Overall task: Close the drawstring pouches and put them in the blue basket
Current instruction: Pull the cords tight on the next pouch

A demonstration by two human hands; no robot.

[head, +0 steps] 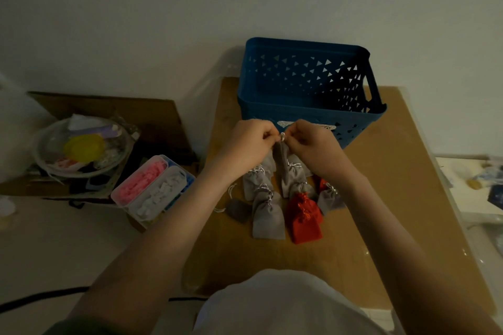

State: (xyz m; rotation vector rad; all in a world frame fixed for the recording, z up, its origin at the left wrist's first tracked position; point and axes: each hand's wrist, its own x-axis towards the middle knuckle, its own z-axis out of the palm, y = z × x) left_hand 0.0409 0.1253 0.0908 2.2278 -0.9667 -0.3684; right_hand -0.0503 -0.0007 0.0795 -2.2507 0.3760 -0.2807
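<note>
Pinching grey pouch drawstring w/ my L hand & R hand, fingers curled; best pull ends apart evenly.

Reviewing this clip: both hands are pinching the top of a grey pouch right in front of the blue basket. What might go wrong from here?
1. The grey fabric pouch dangles only from the pinch of the left hand and right hand. A slipped grip could drop it among the loose grey and red fabric pouches beneath.
2. The blue plastic basket stands close behind the knuckles, so a low lift might knock its near wall.
</note>
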